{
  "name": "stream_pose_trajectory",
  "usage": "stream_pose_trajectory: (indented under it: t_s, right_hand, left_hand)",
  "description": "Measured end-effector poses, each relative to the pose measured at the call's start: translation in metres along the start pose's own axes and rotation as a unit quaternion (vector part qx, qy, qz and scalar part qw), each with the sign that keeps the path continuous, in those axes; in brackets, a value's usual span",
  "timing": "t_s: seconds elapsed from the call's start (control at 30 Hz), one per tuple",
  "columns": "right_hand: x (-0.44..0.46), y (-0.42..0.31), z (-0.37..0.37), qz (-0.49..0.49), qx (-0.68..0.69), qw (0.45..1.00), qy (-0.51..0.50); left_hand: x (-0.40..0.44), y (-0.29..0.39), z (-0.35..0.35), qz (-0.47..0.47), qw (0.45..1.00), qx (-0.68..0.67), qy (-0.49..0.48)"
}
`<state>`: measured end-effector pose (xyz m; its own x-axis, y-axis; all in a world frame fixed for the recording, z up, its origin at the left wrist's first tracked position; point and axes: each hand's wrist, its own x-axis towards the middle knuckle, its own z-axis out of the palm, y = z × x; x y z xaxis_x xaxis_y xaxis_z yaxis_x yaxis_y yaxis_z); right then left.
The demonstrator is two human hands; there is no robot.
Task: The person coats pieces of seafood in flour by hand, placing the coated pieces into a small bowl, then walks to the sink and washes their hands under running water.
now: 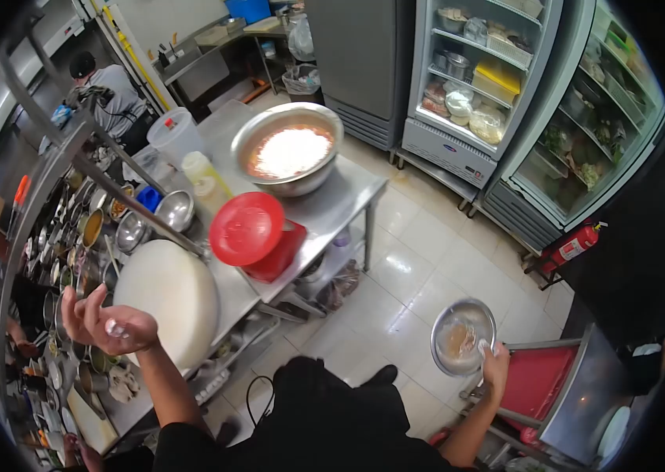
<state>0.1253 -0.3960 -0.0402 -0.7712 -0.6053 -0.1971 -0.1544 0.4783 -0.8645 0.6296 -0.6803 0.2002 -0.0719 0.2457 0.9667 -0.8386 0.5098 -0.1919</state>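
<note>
My left hand (116, 324) is raised over the edge of a thick round white cutting board (171, 295), fingers apart and loosely bent, with white residue on them. Nothing is in it. Out to the right, my right hand (494, 366) grips the rim of a small metal bowl (466, 315), tilted above the floor; some brownish, wet-looking residue lies inside. Beyond the board stands a red kitchen scale (247, 228) with a round pan. Behind it on the steel table is a large metal bowl (324, 169), holding a bright white mass over something reddish.
Squeeze bottles (205, 177) and a clear plastic tub (173, 135) stand beside the large bowl. Glass-door fridges (458, 141) line the back. A fire extinguisher (572, 248) and a red-topped cart (537, 381) are at right. A co-worker (112, 98) stands beyond the rack.
</note>
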Motion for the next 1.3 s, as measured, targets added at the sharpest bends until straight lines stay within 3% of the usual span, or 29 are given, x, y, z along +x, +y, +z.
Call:
stream_pose_trajectory:
  t_s: [0.1, 0.2, 0.3, 0.4, 0.43, 0.47, 0.5, 0.53, 0.6, 0.7, 0.87, 0.9, 0.97, 1.0, 1.13, 1.2, 1.23, 1.3]
  right_hand:
    - [0.066, -0.028, -0.037, -0.011, -0.067, 0.997, -0.026]
    - [0.148, -0.022, -0.053, -0.052, -0.013, 0.998, -0.010]
    - [0.217, -0.025, -0.070, -0.029, -0.021, 0.999, -0.019]
    - [0.283, -0.016, -0.078, -0.050, -0.018, 0.998, -0.014]
    - [0.304, -0.013, -0.082, -0.047, -0.038, 0.998, -0.008]
    - [0.322, -0.014, -0.088, -0.018, -0.062, 0.998, -0.001]
    - [0.340, -0.019, -0.093, 0.015, -0.087, 0.996, 0.007]
    - [0.358, -0.026, -0.095, 0.019, -0.078, 0.997, 0.017]
    - [0.391, -0.035, -0.101, 0.032, -0.082, 0.995, 0.037]
    - [0.461, -0.052, -0.095, 0.048, -0.051, 0.997, 0.034]
    - [0.581, -0.088, -0.045, 0.016, -0.065, 0.998, 0.014]
    - [0.605, -0.098, -0.029, 0.013, -0.065, 0.998, 0.002]
    - [0.660, -0.114, 0.012, 0.017, -0.043, 0.999, -0.028]
    - [0.684, -0.129, 0.035, 0.005, -0.067, 0.996, -0.059]
    - [0.787, -0.174, 0.135, -0.049, -0.069, 0.985, -0.149]
    - [0.830, -0.212, 0.190, -0.096, -0.089, 0.972, -0.194]
    - [0.850, -0.230, 0.222, -0.111, -0.165, 0.957, -0.211]
    - [0.891, -0.260, 0.297, -0.145, -0.238, 0.932, -0.232]
  left_hand:
    - [-0.021, 0.091, 0.049, -0.098, 0.992, -0.075, -0.035]
    - [-0.046, 0.190, 0.098, -0.128, 0.959, -0.181, -0.175]
    - [-0.071, 0.276, 0.155, -0.166, 0.877, -0.350, -0.285]
    - [-0.114, 0.346, 0.226, -0.346, 0.737, -0.478, -0.330]
    - [-0.134, 0.365, 0.254, -0.411, 0.670, -0.501, -0.362]
    - [-0.157, 0.384, 0.288, -0.581, 0.506, -0.567, -0.291]
    - [-0.166, 0.401, 0.322, -0.717, 0.302, -0.592, -0.210]
    - [-0.179, 0.404, 0.356, -0.770, 0.129, -0.604, -0.159]
    - [-0.211, 0.414, 0.419, -0.801, 0.017, -0.596, -0.055]
    - [-0.228, 0.414, 0.492, -0.825, -0.009, -0.565, -0.034]
    - [-0.244, 0.396, 0.575, -0.842, 0.005, -0.537, -0.045]
    - [-0.244, 0.389, 0.587, -0.845, 0.026, -0.532, -0.032]
    - [-0.247, 0.375, 0.611, -0.856, 0.177, -0.477, -0.093]
    - [-0.256, 0.368, 0.621, -0.857, 0.190, -0.471, -0.083]
    - [-0.315, 0.321, 0.647, -0.858, 0.338, -0.380, -0.078]
    - [-0.321, 0.297, 0.660, -0.862, 0.359, -0.355, -0.046]
    - [-0.320, 0.286, 0.669, -0.855, 0.375, -0.355, -0.044]
    - [-0.307, 0.269, 0.687, -0.889, 0.382, -0.250, 0.013]
